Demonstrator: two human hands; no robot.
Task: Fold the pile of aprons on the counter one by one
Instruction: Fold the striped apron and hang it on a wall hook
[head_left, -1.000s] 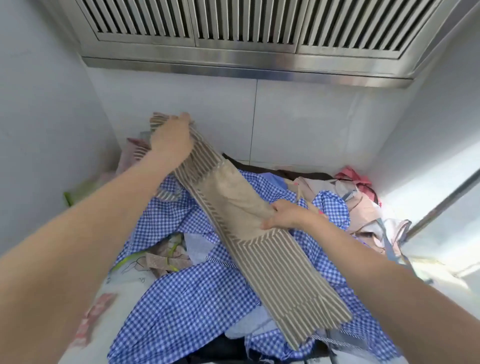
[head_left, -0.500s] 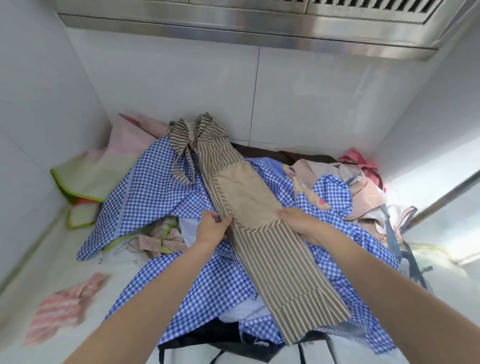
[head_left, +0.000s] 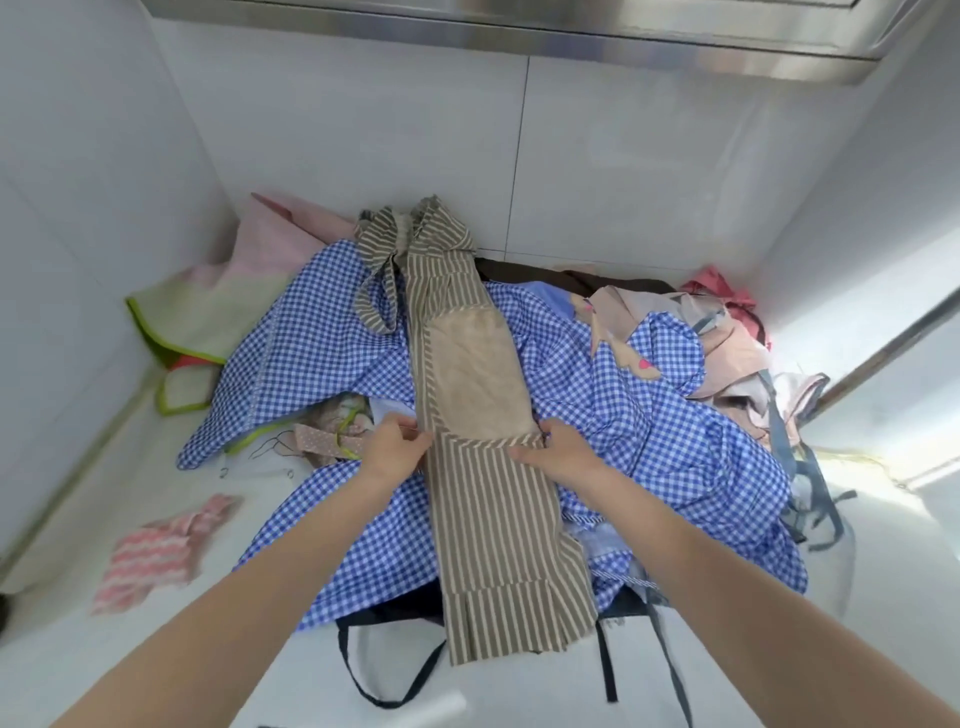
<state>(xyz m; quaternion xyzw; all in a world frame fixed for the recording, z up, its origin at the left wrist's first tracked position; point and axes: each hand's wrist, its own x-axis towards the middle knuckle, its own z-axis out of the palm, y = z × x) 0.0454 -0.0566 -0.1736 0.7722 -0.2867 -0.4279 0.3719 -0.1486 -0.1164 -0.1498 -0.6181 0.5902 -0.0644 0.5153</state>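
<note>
1. A white counter (head_left: 62, 670) fills the corner, its bare surface showing at 7 and 8 o'clock.
2. Large pale tiles cover the back wall (head_left: 623, 171) at 12 o'clock, with one vertical grout line.
3. A stainless steel hood (head_left: 519, 21) hangs along the top edge.
4. At 3 o'clock, strong daylight glares off the right wall (head_left: 904, 218), crossed by a slanted metal bar (head_left: 883, 358).

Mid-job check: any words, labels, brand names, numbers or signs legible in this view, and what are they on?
None: no readable text anywhere in the head view.
Striped apron, gripped by left hand and right hand: stripes and a plain pocket, no tag visible.
Blue gingham apron: check pattern only.
Range hood: bare metal, no badge in view.
</note>
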